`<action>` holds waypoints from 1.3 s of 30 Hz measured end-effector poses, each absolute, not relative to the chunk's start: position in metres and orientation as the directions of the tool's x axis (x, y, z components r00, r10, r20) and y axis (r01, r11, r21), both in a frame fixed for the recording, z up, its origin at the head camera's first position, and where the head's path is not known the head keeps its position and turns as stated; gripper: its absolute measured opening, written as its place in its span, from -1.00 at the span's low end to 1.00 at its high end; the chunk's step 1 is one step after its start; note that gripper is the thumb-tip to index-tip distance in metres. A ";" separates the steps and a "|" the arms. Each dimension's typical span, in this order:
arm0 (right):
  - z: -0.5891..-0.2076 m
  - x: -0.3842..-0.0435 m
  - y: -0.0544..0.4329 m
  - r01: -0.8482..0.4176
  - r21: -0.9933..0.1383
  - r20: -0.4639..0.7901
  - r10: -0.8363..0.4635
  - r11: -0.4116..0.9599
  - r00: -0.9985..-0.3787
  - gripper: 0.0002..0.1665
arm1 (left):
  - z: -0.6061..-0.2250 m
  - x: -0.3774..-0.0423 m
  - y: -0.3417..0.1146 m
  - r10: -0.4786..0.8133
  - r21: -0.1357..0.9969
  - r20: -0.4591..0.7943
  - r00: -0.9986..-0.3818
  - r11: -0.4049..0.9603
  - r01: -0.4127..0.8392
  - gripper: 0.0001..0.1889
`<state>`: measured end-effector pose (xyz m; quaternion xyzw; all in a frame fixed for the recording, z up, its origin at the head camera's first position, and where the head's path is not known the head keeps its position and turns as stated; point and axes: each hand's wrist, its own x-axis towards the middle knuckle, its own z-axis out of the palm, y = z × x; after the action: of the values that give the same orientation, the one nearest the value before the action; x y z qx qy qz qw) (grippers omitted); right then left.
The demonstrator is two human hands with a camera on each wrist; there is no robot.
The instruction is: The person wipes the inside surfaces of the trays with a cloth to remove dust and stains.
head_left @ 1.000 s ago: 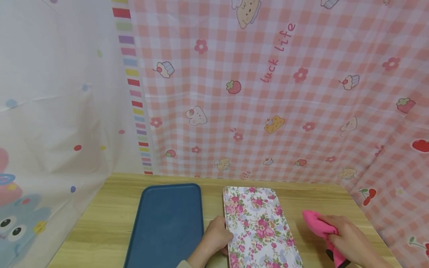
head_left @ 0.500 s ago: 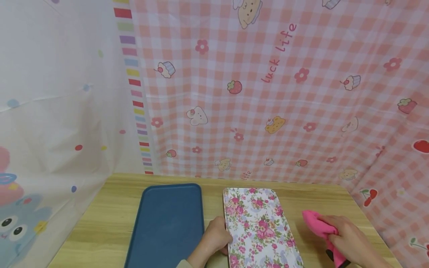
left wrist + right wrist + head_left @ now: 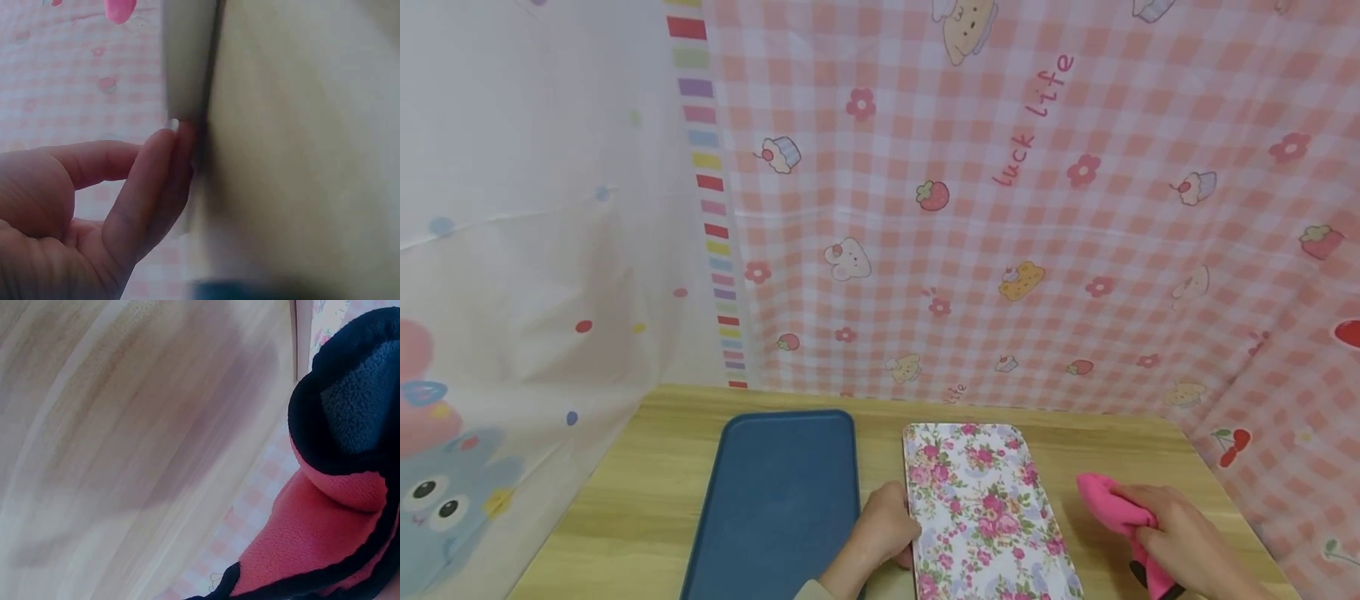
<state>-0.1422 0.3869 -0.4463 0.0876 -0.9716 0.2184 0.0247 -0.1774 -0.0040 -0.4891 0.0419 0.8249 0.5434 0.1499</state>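
Observation:
A flat rectangular board (image 3: 977, 500) with a rose print and rounded corners lies on the table in the head view. My left hand (image 3: 883, 525) holds its left edge; in the left wrist view the bent fingers (image 3: 147, 187) meet at the pale side of the board (image 3: 187, 56). On the right, my right hand (image 3: 1180, 529) grips a bunched pink cloth (image 3: 1108, 502) just above the table, apart from the board. The right wrist view shows the cloth's black edging and dark grey reverse (image 3: 365, 403); the right fingers are mostly out of that view.
A dark blue tray (image 3: 778, 500) lies on the wooden table (image 3: 606, 500), left of the board. Behind the table hangs a pink checked curtain (image 3: 970, 225) with cartoon prints. A white dotted curtain (image 3: 535, 225) hangs on the left.
The head view has shifted slightly, so the scene sits a little farther right. Both hands stay almost where they were, with the board and the pink cloth still in their hold.

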 end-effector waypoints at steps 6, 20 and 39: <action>-0.442 -0.147 0.387 -0.157 -0.399 0.060 -0.145 0.903 -0.988 -0.38 | -0.457 -0.174 -0.010 0.214 0.890 -0.118 -0.970 0.455 -0.008 -0.60; -0.444 -0.148 0.387 -0.205 -0.371 0.116 -0.174 0.905 -0.978 -0.35 | -0.412 -0.185 -0.052 0.117 0.560 0.064 -0.991 0.818 0.132 -0.53; -0.441 -0.148 0.385 -0.172 -0.391 0.065 -0.159 0.904 -0.985 -0.31 | -0.458 -0.192 -0.172 -0.062 0.318 -0.099 -0.993 0.944 -0.090 0.22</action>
<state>-0.1481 0.3850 -0.4412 0.0850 -0.9756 0.2018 0.0160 -0.1925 -0.1722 -0.4577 -0.0385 0.9849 0.1630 0.0439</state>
